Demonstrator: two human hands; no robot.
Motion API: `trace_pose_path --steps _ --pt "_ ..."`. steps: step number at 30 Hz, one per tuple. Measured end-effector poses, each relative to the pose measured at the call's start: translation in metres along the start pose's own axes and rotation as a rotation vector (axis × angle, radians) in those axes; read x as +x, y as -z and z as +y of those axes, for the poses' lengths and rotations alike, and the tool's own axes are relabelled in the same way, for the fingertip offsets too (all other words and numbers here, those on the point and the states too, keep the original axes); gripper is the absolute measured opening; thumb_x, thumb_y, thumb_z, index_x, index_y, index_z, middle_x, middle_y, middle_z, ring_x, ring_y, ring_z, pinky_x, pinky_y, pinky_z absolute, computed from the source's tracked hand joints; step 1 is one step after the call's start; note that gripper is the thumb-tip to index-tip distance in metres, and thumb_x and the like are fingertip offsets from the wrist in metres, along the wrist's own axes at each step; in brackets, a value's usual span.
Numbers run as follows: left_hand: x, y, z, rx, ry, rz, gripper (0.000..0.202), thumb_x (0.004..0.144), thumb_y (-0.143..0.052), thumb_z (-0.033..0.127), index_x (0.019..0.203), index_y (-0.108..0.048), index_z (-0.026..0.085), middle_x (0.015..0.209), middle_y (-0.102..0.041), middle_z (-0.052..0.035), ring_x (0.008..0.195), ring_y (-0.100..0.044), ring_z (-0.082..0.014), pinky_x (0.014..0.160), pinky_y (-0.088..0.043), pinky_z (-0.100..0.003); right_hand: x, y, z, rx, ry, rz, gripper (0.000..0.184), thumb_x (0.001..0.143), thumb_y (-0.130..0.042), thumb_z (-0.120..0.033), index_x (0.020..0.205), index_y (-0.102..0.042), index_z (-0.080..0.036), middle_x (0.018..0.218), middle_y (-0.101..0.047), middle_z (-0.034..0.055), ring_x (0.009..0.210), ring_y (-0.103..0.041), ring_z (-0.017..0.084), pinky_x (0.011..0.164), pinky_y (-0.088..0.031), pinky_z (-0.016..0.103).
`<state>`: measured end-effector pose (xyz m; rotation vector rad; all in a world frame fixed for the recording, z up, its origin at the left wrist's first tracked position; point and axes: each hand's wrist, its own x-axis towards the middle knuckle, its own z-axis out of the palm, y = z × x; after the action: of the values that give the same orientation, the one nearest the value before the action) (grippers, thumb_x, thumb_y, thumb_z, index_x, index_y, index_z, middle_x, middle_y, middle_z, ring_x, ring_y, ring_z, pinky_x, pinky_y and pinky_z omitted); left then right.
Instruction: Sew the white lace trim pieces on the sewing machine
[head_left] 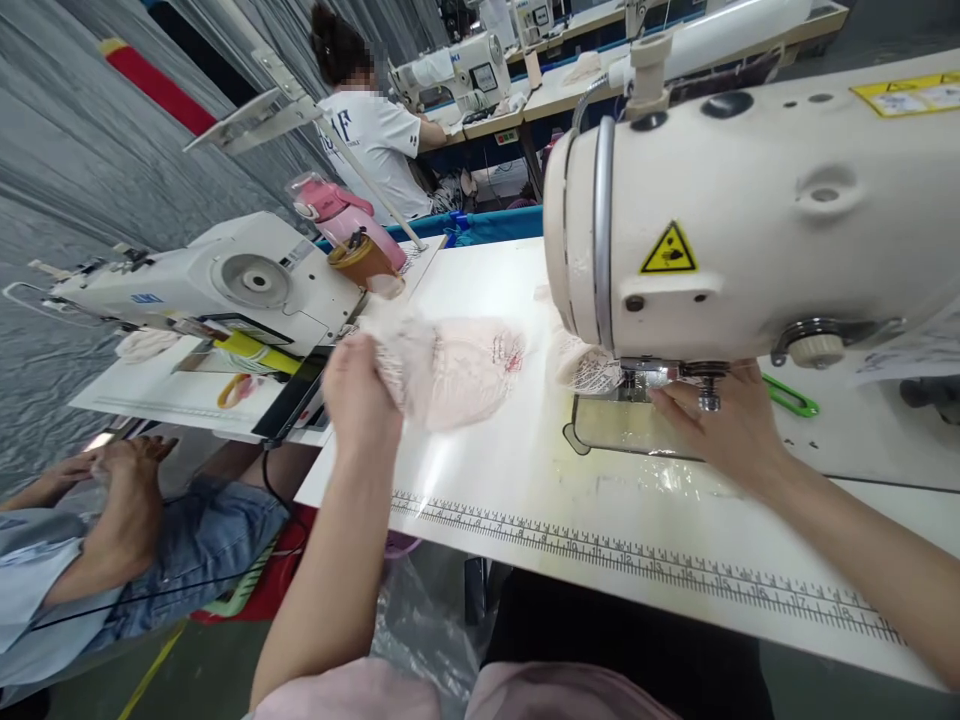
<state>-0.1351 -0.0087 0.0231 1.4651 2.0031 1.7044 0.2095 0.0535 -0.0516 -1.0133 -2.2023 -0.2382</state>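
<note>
My left hand (pixel 360 390) is closed on the edge of a pale pink lace fabric piece (pixel 472 375), which is blurred and held over the white table left of the sewing machine (pixel 750 220). A second lace piece (pixel 589 365) lies just left of the presser foot (pixel 637 380), partly hidden by the machine head. My right hand (pixel 731 425) is at the needle area, one digit pointing towards the presser foot. Its other fingers go up behind the machine head, so whether they grip anything is hidden. Behind that hand lies a green tool (pixel 791 395), perhaps thread snips.
A printed ruler (pixel 600 545) runs along the table's front edge. At left stand another sewing machine (pixel 247 275), a pink bottle (pixel 352 215) and a brown cup (pixel 367 262). One person (pixel 112 530) sits at left, another (pixel 375 130) works further back.
</note>
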Motion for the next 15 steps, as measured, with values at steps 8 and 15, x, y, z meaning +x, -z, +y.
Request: trace_pose_path --steps 8,15 --pt "-0.067 -0.050 0.058 -0.219 -0.052 -0.974 0.020 0.094 -0.050 0.030 0.087 -0.067 0.023 0.091 -0.071 -0.0003 0.089 -0.067 -0.0167 0.100 -0.049 -0.041 0.005 -0.001 0.002 -0.003 0.058 0.055 0.030 0.092 -0.053 -0.034 0.072 -0.070 -0.020 0.072 -0.066 0.0040 0.078 -0.057 0.021 0.083 -0.042 0.038" --pt "-0.105 -0.086 0.065 0.272 -0.702 -0.974 0.025 0.092 -0.052 0.026 0.114 -0.058 0.016 0.122 -0.061 -0.0109 0.114 -0.055 -0.0265 0.091 -0.052 -0.044 0.007 0.005 -0.004 0.083 0.071 0.042 0.017 0.088 -0.054 -0.026 0.078 -0.067 -0.021 0.086 -0.069 0.0022 0.081 -0.058 0.018 0.079 -0.040 0.033"
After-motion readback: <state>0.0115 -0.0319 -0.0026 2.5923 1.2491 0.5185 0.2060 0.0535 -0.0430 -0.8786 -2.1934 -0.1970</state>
